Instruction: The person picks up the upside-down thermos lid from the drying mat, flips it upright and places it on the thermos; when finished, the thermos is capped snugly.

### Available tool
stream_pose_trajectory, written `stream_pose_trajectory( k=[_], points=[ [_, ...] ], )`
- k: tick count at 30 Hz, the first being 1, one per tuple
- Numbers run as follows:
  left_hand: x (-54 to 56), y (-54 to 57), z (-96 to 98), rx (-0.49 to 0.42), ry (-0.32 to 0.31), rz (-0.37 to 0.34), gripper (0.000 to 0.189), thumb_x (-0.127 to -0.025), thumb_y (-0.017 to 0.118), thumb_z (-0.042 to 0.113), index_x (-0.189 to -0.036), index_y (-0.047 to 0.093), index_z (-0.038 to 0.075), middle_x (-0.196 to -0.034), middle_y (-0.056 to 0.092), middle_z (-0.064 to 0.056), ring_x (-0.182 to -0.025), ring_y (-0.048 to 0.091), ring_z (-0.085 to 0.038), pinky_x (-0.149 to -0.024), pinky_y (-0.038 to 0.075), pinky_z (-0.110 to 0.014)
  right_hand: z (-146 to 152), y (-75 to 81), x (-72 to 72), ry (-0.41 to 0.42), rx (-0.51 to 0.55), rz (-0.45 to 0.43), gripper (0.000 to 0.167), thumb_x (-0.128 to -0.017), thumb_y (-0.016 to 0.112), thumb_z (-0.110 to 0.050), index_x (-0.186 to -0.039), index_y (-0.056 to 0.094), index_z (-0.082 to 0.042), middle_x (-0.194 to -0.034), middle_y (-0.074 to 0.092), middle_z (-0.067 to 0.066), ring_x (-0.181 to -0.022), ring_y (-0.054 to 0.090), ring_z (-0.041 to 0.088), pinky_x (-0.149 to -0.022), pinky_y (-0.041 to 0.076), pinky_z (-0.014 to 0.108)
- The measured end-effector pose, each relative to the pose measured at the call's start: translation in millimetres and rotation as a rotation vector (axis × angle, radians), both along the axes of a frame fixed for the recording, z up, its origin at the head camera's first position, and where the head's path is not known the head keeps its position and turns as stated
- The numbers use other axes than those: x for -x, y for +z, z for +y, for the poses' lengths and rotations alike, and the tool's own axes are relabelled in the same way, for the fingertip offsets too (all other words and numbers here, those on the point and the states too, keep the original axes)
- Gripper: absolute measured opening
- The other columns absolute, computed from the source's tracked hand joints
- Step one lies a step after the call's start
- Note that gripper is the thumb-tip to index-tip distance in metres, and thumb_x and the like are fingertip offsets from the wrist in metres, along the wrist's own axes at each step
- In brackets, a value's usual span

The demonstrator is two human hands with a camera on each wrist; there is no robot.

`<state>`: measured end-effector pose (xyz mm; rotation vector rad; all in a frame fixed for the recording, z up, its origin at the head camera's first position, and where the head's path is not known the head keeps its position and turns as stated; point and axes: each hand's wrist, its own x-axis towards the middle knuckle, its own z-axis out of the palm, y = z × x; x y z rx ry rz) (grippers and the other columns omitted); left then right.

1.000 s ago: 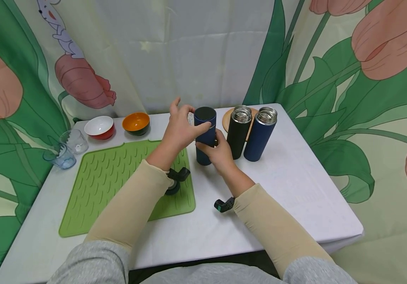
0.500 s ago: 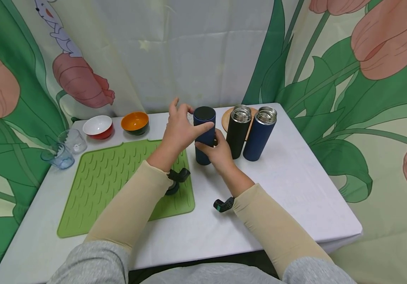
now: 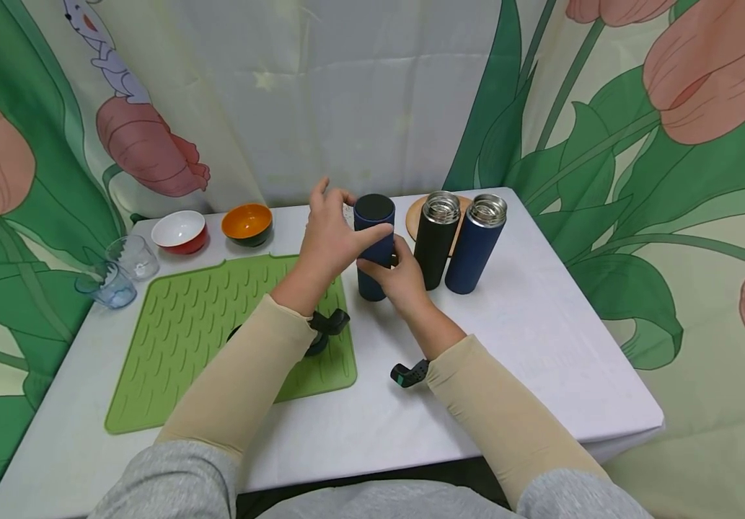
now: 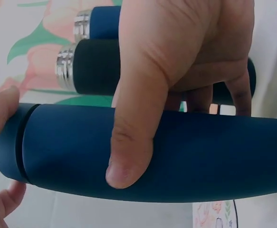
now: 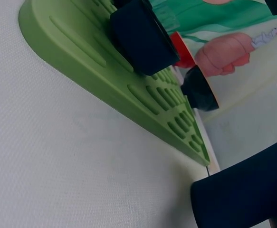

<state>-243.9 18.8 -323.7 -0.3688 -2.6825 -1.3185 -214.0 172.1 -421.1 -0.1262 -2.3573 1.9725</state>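
Note:
A dark blue thermos bottle (image 3: 372,287) stands upright on the table just right of the green mat. My right hand (image 3: 404,280) grips its body from the right, and the thumb lies across the blue side in the left wrist view. At the top, my left hand (image 3: 329,234) pinches the lid (image 4: 9,142) between thumb and fingers; a thin dark seam parts lid from body. To the right stand a black bottle (image 3: 433,249) and another blue bottle (image 3: 474,252), both without lids, their steel mouths showing.
Dark lids, one seen as a dark blue lid (image 5: 143,40), rest on the green mat (image 3: 184,339), mostly behind my left forearm. Further back are a red bowl (image 3: 180,234), an orange bowl (image 3: 247,225) and two clear cups (image 3: 112,292). Behind the bottles lies a round wooden board (image 3: 414,216).

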Motion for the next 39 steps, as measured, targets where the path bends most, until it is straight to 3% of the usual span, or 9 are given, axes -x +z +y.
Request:
stream_pose_trajectory(
  k=[3, 8, 11, 15, 19, 21, 28, 35, 39],
  points=[
    [0.2, 1.3, -1.6, -0.016, -0.014, -0.009, 0.065, -0.084, 0.085, 0.056, -0.123, 0.054, 0.014, -0.179, 0.008, -0.009, -0.151, 0.043, -0.044, -0.112, 0.050, -0.058, -0.7, -1.1, 0.2, -0.001, 0.009, 0.006, 0.073, -0.089, 0.085, -0.049, -0.152, 0.050, -0.034, -0.151, 0.056, 0.003, -0.142, 0.050, 0.027, -0.117, 0.044, 0.058],
    [-0.5, 2.5, -5.8, -0.014, -0.097, -0.009, 0.063, -0.090, 0.074, 0.042, -0.145, 0.057, 0.016, -0.179, 0.003, -0.005, -0.155, 0.039, -0.040, -0.115, 0.047, -0.059, -1.6, -2.0, 1.0, 0.000, 0.017, 0.025, 0.073, -0.088, 0.086, -0.048, -0.151, 0.050, -0.035, -0.146, 0.058, 0.004, -0.137, 0.053, 0.028, -0.114, 0.046, 0.059],
    [-1.4, 1.3, -5.4, 0.007, -0.108, -0.005, 0.071, -0.091, 0.072, 0.045, -0.154, 0.052, 0.018, -0.180, 0.001, -0.003, -0.156, 0.036, -0.039, -0.115, 0.046, -0.060, -1.1, -2.4, 1.1, 0.002, 0.016, 0.027, 0.073, -0.088, 0.086, -0.049, -0.150, 0.050, -0.035, -0.147, 0.057, 0.003, -0.138, 0.052, 0.027, -0.114, 0.046, 0.059],
    [-2.8, -0.4, -1.7, 0.027, -0.040, -0.005, 0.078, -0.087, 0.080, 0.061, -0.145, 0.055, 0.017, -0.180, 0.006, -0.004, -0.154, 0.038, -0.042, -0.116, 0.045, -0.061, -0.2, -3.5, 0.8, 0.010, 0.018, 0.014, 0.073, -0.089, 0.085, -0.049, -0.151, 0.050, -0.034, -0.150, 0.055, 0.003, -0.142, 0.050, 0.027, -0.116, 0.045, 0.058],
    [-3.2, -0.9, -0.2, 0.040, 0.012, 0.008, 0.073, -0.083, 0.083, 0.064, -0.128, 0.057, 0.012, -0.179, 0.012, -0.009, -0.149, 0.043, -0.046, -0.111, 0.048, -0.061, 0.2, -4.1, 0.8, 0.010, 0.013, 0.007, 0.073, -0.089, 0.085, -0.049, -0.151, 0.049, -0.035, -0.152, 0.055, 0.002, -0.144, 0.050, 0.027, -0.117, 0.044, 0.058],
    [-3.0, -0.9, -1.3, 0.030, -0.001, 0.003, 0.069, -0.085, 0.082, 0.060, -0.128, 0.057, 0.012, -0.179, 0.011, -0.008, -0.151, 0.041, -0.045, -0.111, 0.049, -0.059, -0.1, -3.1, 0.5, 0.008, 0.014, 0.010, 0.073, -0.089, 0.085, -0.049, -0.152, 0.049, -0.035, -0.152, 0.056, 0.002, -0.144, 0.050, 0.026, -0.118, 0.044, 0.058],
    [-2.5, -1.0, -4.8, 0.026, -0.093, -0.004, 0.070, -0.093, 0.068, 0.049, -0.154, 0.051, 0.020, -0.180, 0.003, -0.003, -0.156, 0.034, -0.042, -0.113, 0.047, -0.062, -0.1, -1.7, 1.0, 0.010, 0.019, 0.035, 0.071, -0.089, 0.085, -0.047, -0.151, 0.050, -0.035, -0.146, 0.058, 0.003, -0.138, 0.053, 0.027, -0.115, 0.045, 0.059],
    [-1.5, -2.7, -2.5, 0.012, -0.036, 0.003, 0.070, -0.087, 0.079, 0.060, -0.133, 0.051, 0.015, -0.179, 0.007, -0.008, -0.156, 0.035, -0.044, -0.114, 0.048, -0.059, 0.3, -1.6, 0.3, 0.009, 0.009, 0.016, 0.072, -0.089, 0.086, -0.049, -0.150, 0.050, -0.035, -0.147, 0.057, 0.002, -0.139, 0.053, 0.027, -0.114, 0.046, 0.058],
    [-1.4, -0.1, -5.6, 0.006, -0.074, -0.002, 0.062, -0.092, 0.073, 0.051, -0.141, 0.054, 0.017, -0.179, 0.004, -0.005, -0.155, 0.038, -0.042, -0.113, 0.048, -0.060, 0.5, -1.6, 1.5, 0.006, 0.001, 0.019, 0.072, -0.089, 0.086, -0.048, -0.150, 0.050, -0.037, -0.147, 0.058, 0.002, -0.139, 0.053, 0.027, -0.114, 0.046, 0.059]
  ],
)
